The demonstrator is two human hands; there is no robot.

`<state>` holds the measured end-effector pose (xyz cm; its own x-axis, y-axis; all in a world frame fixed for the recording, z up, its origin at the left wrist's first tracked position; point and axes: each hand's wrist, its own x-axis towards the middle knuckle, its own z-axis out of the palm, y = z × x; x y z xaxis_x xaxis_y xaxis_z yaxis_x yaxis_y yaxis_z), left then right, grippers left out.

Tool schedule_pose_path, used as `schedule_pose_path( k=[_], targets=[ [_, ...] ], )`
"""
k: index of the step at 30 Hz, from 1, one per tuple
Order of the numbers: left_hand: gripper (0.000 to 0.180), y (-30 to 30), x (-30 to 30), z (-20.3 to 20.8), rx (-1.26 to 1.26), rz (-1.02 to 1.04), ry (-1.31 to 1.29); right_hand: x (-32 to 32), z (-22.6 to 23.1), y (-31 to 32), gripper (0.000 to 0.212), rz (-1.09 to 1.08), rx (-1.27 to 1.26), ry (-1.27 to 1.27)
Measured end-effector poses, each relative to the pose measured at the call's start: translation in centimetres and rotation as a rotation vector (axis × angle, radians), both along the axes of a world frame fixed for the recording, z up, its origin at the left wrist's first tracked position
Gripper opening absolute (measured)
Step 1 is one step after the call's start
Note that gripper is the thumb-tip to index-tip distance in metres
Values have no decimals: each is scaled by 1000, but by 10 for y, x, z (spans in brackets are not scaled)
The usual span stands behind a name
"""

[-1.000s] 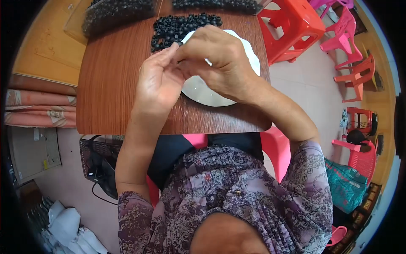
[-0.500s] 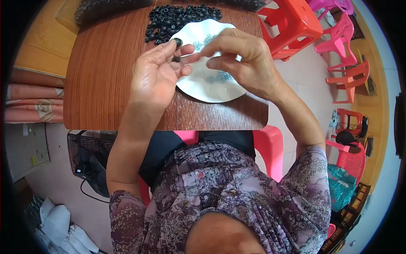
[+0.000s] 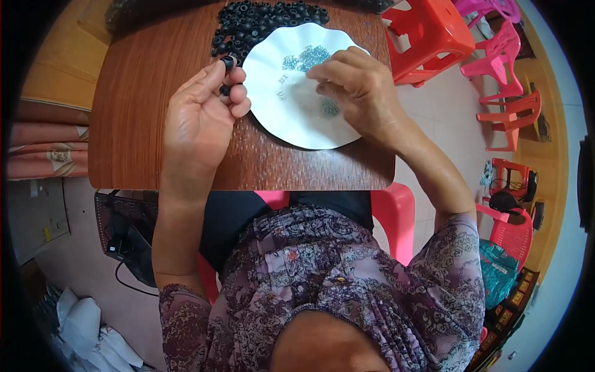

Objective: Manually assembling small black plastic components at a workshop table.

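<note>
Left of the plate, in the upper part of the frame, the left hand [image 3: 201,121] is turned palm up, thumb and forefinger pinched on a small round black cap [image 3: 228,63]. Lower down, a second black cap [image 3: 225,90] sits among the curled fingers. Well apart from it, toward the upper right, the right hand [image 3: 364,84] hangs over a scalloped white plate [image 3: 263,115], fingers bent toward the thumb – whether anything is caught between them, I cannot tell. Grey-green patches [image 3: 314,57] mark the plate; print or tiny loose parts, the view does not settle it. Just beyond the plate, at the upper centre, a loose heap of black caps [image 3: 266,26] lies on the wood-grain table [image 3: 142,118].

Judging by the pose, this is fine fingertip work at the plate. Pinch the upper cap lightly by its sides, so that its end is not covered by the thumb. Trap the lower one snugly against the fingers – a smooth round piece would probably roll away. The right hand does best coming straight down with thumb and forefinger pads, wrist clear of the wavy rim, since a knock there could tip the plate.
</note>
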<state>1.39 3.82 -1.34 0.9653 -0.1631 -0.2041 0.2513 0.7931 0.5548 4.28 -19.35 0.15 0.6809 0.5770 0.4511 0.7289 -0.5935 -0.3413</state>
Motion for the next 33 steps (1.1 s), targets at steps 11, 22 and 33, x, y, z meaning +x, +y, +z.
schedule_pose_path(
  k=[11,22,33],
  targets=[
    [15,1,3,-1,20,7,-20,0,-4,5,11,5,-38,91],
    [15,1,-1,0,31,19,-10,16,-12,20,18,-15,-131,-25],
    [15,-3,-2,1,103,15,-54,28,-20,26,20,41,-271,-130]
  ],
)
